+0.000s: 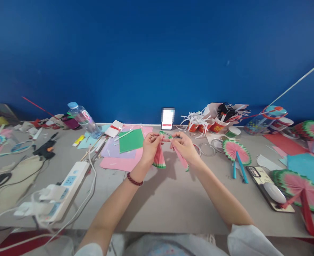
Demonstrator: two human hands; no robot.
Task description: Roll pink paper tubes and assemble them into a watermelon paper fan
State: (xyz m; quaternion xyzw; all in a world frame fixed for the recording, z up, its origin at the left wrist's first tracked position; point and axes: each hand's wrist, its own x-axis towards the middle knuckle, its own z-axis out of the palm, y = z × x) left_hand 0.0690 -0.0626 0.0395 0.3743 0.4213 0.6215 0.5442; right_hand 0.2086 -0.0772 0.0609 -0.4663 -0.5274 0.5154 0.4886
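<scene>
Above the middle of the table, my left hand (151,145) pinches a pleated pink paper (160,155) with green edges, its folds fanning out below the fingers. Close beside it, my right hand (183,145) grips a second pleated pink paper (180,156), pressed narrow and tipped with green. The two hands nearly meet at the fingertips. A thin dark thing shows between them, too small to name. Just behind the hands stands a lit phone (167,119), upright against the blue wall.
Left lie a green sheet (131,140), a power strip (69,190) with cables, and a tilted water bottle (84,120). Right are paper cups (218,125) of scraps and tools, finished watermelon fans (237,153), metal rings (207,149), and a mouse (274,192) on another phone (259,177).
</scene>
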